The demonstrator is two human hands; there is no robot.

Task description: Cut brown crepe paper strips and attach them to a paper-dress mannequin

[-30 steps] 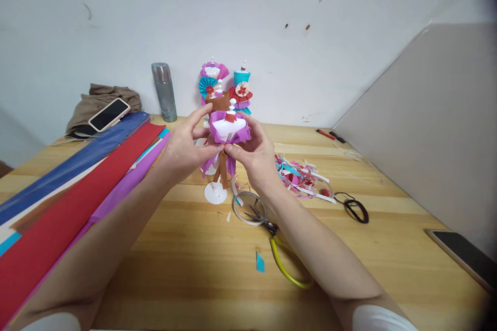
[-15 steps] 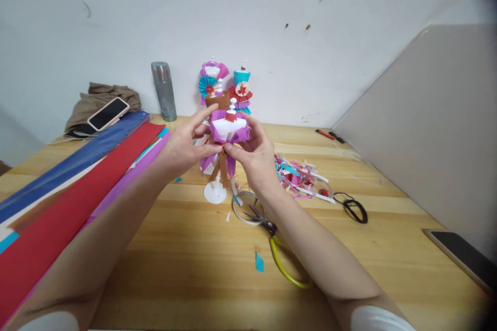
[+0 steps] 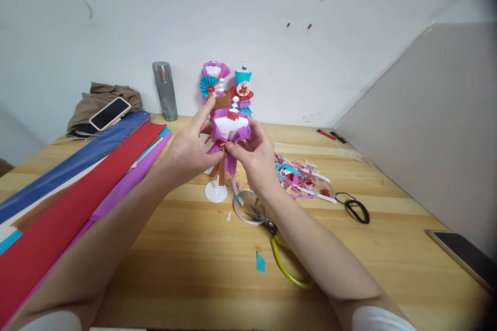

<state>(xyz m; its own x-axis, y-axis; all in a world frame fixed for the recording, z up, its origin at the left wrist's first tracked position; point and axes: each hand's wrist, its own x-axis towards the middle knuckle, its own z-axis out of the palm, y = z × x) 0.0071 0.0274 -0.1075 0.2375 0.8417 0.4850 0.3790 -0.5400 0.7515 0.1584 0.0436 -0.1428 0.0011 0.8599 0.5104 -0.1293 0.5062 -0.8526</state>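
Observation:
A small white mannequin [image 3: 230, 126] stands upright, wrapped in purple crepe paper with a red neckband and a red waist. My left hand [image 3: 190, 147] is at its left side, thumb against the waist and index finger raised; the other fingers are partly hidden behind the form. On the right, my right hand [image 3: 254, 158] grips the waist, its thumb pressed on the front. Brown strips [image 3: 221, 168] hang down below the thumbs. The round white base [image 3: 216, 191] rests on the table.
Behind stand several dressed mannequins [image 3: 243, 88] and a grey-green bottle [image 3: 165, 92]. Crepe paper sheets [image 3: 128, 160] lie left, near a phone [image 3: 110, 114] on brown cloth. Yellow-handled scissors [image 3: 285, 264], a tape roll [image 3: 240, 217] and paper scraps [image 3: 297, 173] lie right.
My left thumb has shifted slightly down at the waist, and the left index finger points up more. The mannequin's top has tilted slightly right. The right hand keeps its grip.

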